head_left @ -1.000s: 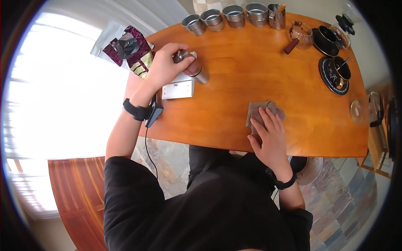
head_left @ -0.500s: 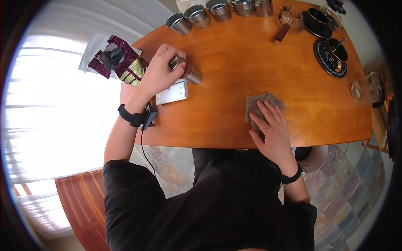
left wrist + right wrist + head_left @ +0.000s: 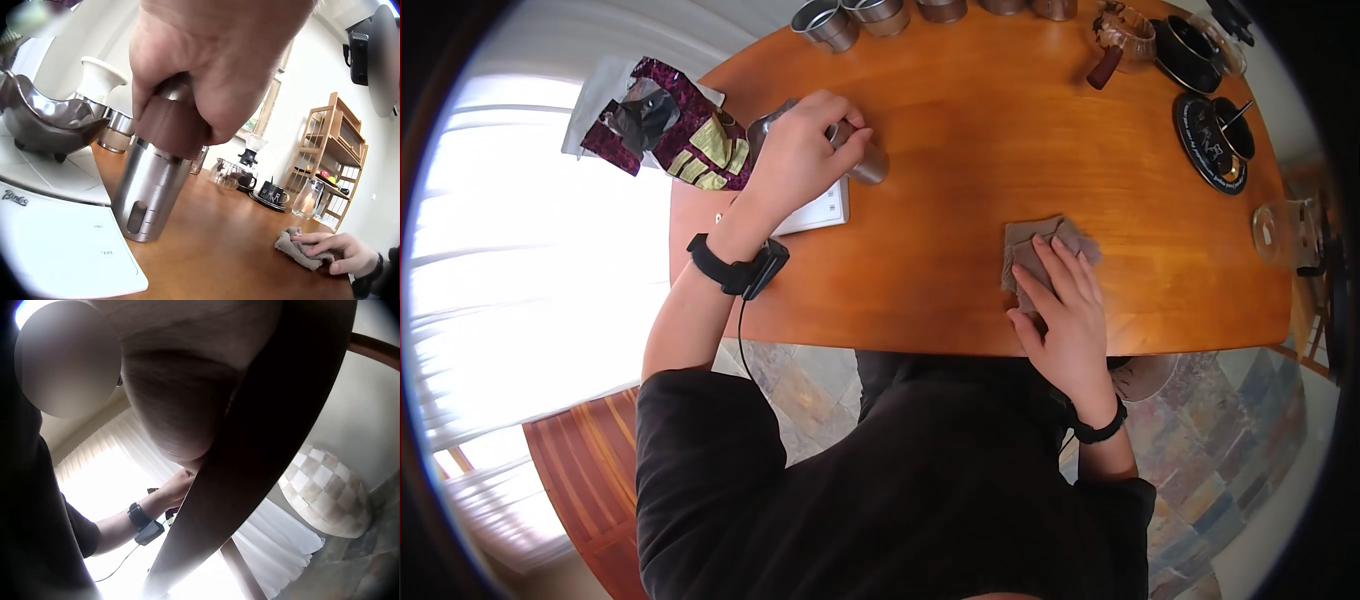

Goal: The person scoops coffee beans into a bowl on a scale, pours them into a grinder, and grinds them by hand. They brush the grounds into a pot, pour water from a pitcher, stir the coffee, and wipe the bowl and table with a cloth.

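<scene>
My left hand [image 3: 805,150] grips the top of a steel hand coffee grinder [image 3: 150,194], fingers and thumb round its upper end by the brown band. The grinder's lower end meets the table close beside a white scale [image 3: 62,250], and a slot shows in its side. A dark, glossy, curved dish [image 3: 47,115] sits on the scale. My right hand [image 3: 1070,320] lies with extended fingers on a folded grey-brown cloth [image 3: 1022,240] near the table's front edge. In the right wrist view, the underside of that hand is dark and the cloth is hidden.
A purple and gold bag [image 3: 690,130] stands left of the scale. Several metal cups [image 3: 825,25] line the far edge. At the right are a glass pot with a brown handle [image 3: 1105,68], a black cup [image 3: 1235,130] on a saucer, and a glass jug [image 3: 1280,235].
The head view has shifted, so the metal cups sit nearer its top edge. My left hand stays on the grinder, and my right hand stays on the cloth.
</scene>
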Tool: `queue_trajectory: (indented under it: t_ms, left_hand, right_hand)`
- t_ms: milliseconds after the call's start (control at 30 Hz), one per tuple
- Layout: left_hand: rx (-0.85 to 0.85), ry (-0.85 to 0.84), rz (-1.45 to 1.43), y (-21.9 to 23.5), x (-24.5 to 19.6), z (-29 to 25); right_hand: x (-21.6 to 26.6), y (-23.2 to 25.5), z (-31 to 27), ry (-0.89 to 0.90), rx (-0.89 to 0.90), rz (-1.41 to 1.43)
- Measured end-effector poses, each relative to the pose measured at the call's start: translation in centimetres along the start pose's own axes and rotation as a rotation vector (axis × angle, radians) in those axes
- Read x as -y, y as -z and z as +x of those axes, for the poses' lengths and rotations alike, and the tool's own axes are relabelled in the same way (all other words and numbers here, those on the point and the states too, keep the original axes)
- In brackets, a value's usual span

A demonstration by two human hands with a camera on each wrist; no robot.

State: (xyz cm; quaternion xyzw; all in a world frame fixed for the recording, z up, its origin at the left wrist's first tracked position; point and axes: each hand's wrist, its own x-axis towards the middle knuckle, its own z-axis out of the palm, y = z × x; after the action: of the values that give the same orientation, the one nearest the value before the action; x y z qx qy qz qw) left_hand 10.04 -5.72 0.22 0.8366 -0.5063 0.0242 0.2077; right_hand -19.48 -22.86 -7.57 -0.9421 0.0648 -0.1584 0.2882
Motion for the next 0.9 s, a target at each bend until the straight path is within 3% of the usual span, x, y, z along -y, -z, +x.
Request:
queue_trajectory:
  t_ms: [267,433,467,533,600,700,833,900]
  left_hand:
    - [0.065,-0.033,-0.06,0.0,-2.1,-1.0]
    - [0.084,-0.006,-0.267,0.9,-5.4,-6.2]
    - [0.069,-0.003,-0.277,0.6,-5.9,-7.5]
    - [-0.148,0.061,-0.448,-0.7,-6.1,-10.2]
    - [-0.152,0.159,-0.587,-1.7,-6.3,-12.6]
    - [-0.215,0.302,-1.012,-3.4,-6.2,-15.3]
    - [-0.288,0.349,-0.891,-5.3,-5.8,-17.4]
    - [-0.279,0.396,-0.926,-5.7,-5.5,-18.3]
  right_hand:
    - [0.5,-0.1,-0.2,0.031,-0.038,-0.046]
    - [0.2,-0.2,-0.5,0.068,-0.056,-0.056]
    - [0.6,0.1,-0.6,0.059,-0.031,-0.068]
    - [1.0,0.3,-0.4,0.069,0.004,-0.091]
    - [1.1,0.2,-0.1,0.082,0.057,-0.188]
    - [2.3,0.5,1.1,0.16,0.19,-0.157]
    - [4.2,-0.3,3.5,0.286,0.345,-0.145]
    - [5.1,-1.0,5.2,0.38,0.516,-0.076]
